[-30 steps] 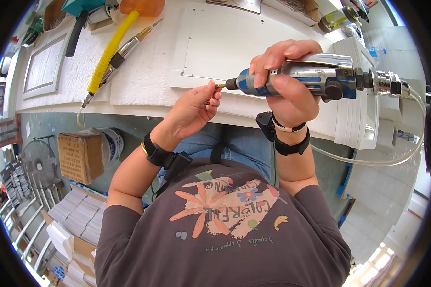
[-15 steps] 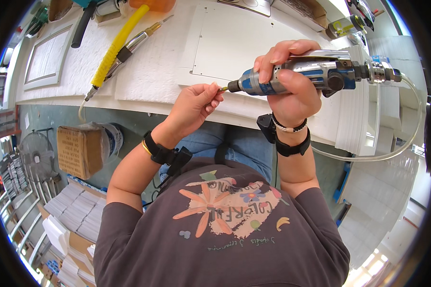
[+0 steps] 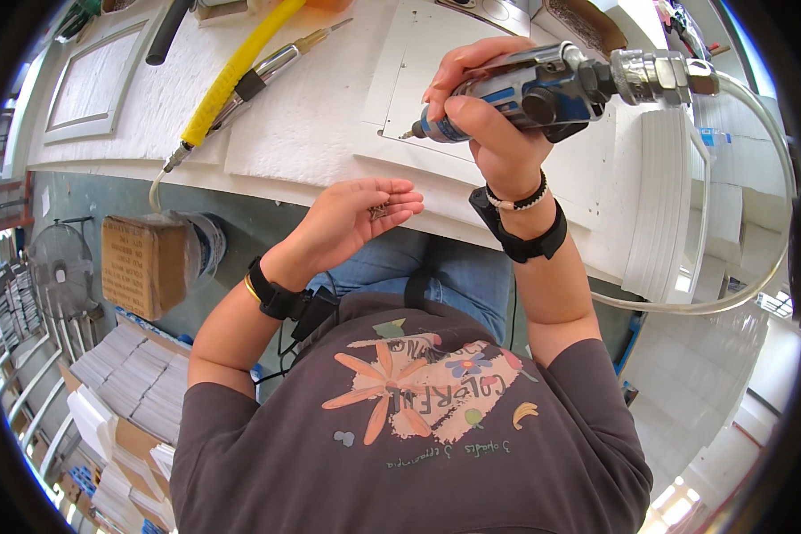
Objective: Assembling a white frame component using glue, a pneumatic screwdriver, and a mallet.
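My right hand (image 3: pixel 494 120) grips a blue-and-silver air screwdriver (image 3: pixel 543 100), tilted so its bit points left and down. The bit tip is at the near-left corner of a white panel (image 3: pixel 436 55), close to a corner hole; whether it touches cannot be told. A clear air hose (image 3: pixel 781 191) runs from the tool's rear fitting. My left hand (image 3: pixel 351 222) is palm up and cupped just off the bench's near edge, with several small screws (image 3: pixel 378 212) lying in it under bent fingers.
A slim silver air tool (image 3: pixel 280 62) and a yellow hose (image 3: pixel 231 80) lie left on the white bench (image 3: pixel 280 151). A framed white door panel (image 3: pixel 93 84) is beyond them. Stacked white boards (image 3: pixel 659 205) stand right. A cardboard carton (image 3: pixel 141 267) and a fan (image 3: pixel 60 267) are lower left.
The screwdriver has swung away from my left fingers, its bit now at the panel corner. My left hand has moved from pinching at the bit to a palm-up cup showing screws.
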### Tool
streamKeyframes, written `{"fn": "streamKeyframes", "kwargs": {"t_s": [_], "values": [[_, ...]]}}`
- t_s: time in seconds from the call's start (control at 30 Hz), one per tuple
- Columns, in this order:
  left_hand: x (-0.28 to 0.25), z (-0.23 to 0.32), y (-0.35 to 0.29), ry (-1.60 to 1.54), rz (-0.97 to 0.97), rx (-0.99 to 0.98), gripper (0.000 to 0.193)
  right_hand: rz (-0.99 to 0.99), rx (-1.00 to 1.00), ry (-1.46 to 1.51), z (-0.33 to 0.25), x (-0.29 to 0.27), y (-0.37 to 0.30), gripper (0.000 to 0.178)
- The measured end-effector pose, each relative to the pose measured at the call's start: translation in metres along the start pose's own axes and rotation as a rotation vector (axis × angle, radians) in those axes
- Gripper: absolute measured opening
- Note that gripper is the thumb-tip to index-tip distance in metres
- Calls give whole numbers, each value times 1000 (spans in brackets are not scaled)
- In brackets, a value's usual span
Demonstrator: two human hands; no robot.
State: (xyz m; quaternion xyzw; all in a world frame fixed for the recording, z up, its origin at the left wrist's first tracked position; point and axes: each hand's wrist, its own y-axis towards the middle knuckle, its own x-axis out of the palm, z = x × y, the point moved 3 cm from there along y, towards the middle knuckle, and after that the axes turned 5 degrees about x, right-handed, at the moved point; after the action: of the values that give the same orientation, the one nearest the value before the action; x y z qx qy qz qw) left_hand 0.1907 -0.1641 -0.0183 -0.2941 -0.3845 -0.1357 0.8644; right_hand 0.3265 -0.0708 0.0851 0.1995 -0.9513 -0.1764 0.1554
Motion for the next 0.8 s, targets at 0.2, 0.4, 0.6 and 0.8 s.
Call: {"fn": "streamKeyframes", "kwargs": {"t_s": [0.2,0.4,0.6,0.8], "values": [[-6,2,-5,-13,-18,-25,35,-22,40,-82,11,6,3,23],[-16,-1,-7,24,29,-56,29,-82,98,-203,12,12,6,22],[-19,-3,-4,82,-31,-50,26,-79,147,-217,18,16,9,15],[-20,-1,2,327,56,40,24,8,56,-131,22,13,14,10]]}}
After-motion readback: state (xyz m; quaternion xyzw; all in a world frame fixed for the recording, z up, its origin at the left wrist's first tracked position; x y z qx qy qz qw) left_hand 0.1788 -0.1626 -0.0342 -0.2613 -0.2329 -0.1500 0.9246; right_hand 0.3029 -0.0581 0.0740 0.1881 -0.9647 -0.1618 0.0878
